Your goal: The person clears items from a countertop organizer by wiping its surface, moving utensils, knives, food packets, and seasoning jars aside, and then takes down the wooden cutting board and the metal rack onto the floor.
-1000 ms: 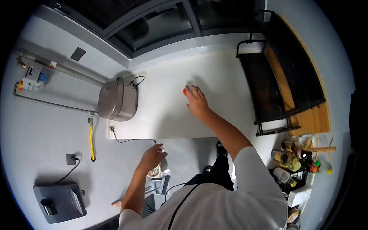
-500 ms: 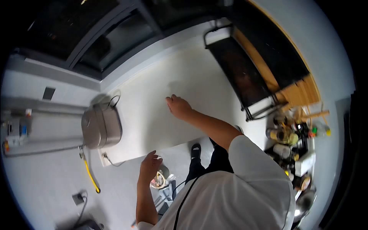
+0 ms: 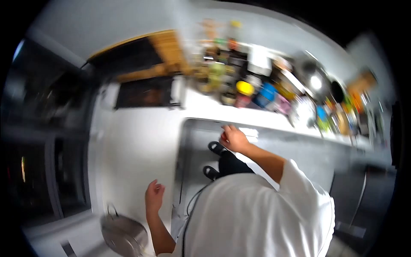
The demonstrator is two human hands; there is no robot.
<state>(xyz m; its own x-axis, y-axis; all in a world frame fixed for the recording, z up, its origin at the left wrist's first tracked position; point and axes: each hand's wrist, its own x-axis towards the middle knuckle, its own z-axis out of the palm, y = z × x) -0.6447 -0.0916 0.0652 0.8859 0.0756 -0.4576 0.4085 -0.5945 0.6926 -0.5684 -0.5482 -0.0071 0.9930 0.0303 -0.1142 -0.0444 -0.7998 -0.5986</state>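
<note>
My left hand [image 3: 154, 195] is over the white countertop [image 3: 135, 145], near its front edge. Its fingers are loosely bent and a little apart, with nothing seen in them. My right hand [image 3: 235, 138] hangs beyond the counter's edge, above the floor, with curled fingers. A small reddish spot shows at those fingertips; blur hides whether it is an object or skin.
Bottles and jars [image 3: 216, 75] crowd the counter at the back, beside a yellow-lidded jar [image 3: 245, 88] and a pan [image 3: 312, 77]. A black rack [image 3: 145, 92] stands at the back left. A grey-brown metal box [image 3: 124, 235] is at lower left.
The view has swung right, toward the bottle-filled counter. My right hand has left the white countertop and is now over the floor. My left hand is now above the countertop.
</note>
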